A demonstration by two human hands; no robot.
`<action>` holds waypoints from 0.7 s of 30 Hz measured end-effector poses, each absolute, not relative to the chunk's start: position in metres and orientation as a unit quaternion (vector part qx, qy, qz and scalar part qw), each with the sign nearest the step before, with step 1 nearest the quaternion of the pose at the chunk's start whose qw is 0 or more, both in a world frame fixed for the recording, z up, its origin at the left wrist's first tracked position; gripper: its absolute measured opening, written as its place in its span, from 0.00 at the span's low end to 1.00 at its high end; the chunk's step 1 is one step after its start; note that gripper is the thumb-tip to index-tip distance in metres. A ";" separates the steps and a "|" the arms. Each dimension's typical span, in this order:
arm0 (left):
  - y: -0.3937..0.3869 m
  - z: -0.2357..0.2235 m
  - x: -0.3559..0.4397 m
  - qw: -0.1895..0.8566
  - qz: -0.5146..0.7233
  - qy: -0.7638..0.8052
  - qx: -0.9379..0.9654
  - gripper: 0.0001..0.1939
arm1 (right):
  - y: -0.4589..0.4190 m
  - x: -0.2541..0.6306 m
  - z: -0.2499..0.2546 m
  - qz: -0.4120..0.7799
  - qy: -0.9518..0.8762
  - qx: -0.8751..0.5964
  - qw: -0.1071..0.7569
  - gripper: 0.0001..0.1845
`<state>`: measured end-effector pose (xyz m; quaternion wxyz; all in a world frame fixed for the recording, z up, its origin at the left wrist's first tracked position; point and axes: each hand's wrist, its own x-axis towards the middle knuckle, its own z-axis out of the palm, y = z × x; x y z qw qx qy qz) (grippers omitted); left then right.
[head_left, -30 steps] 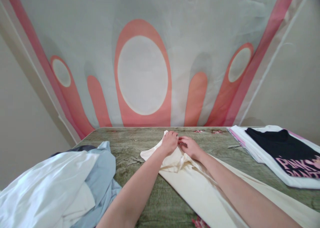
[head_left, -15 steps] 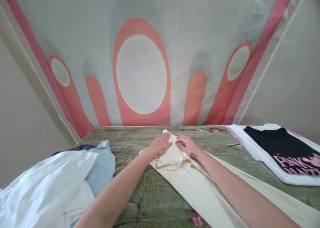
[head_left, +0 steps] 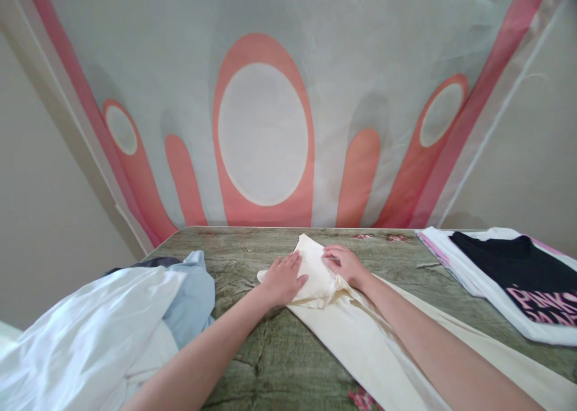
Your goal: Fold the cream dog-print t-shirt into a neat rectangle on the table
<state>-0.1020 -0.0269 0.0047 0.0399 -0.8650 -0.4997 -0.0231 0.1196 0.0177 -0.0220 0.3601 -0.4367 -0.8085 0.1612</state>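
Observation:
Cream trousers (head_left: 356, 330) lie across the middle of the table, their two long legs running toward the lower right. The upper end is folded and comes to a pointed corner at the far side, with some bunched creases lower down. My left hand (head_left: 283, 279) rests flat on the left edge of this folded part, fingers spread. At its right edge is my right hand (head_left: 346, 264), fingers curled together against the fabric, thumb tucked beneath. My right forearm passes over part of the trousers and hides it.
A loose heap holds a white garment (head_left: 103, 333) and a light blue garment (head_left: 193, 297), with something dark behind. On the right lies a flat stack with a black printed T-shirt (head_left: 509, 267) above white clothes (head_left: 478, 288). The wood-patterned table (head_left: 252, 351) meets a patterned wall hanging (head_left: 261, 216).
My left hand has slid from the far corner down and left along the trousers, its fingers spreading flat. My right hand has stayed nearly in place. The view has shifted slightly.

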 end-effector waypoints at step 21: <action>-0.050 0.009 -0.108 -0.007 -0.035 -0.522 -0.852 0.27 | 0.017 0.120 -0.022 0.163 -0.811 -0.439 0.351 0.10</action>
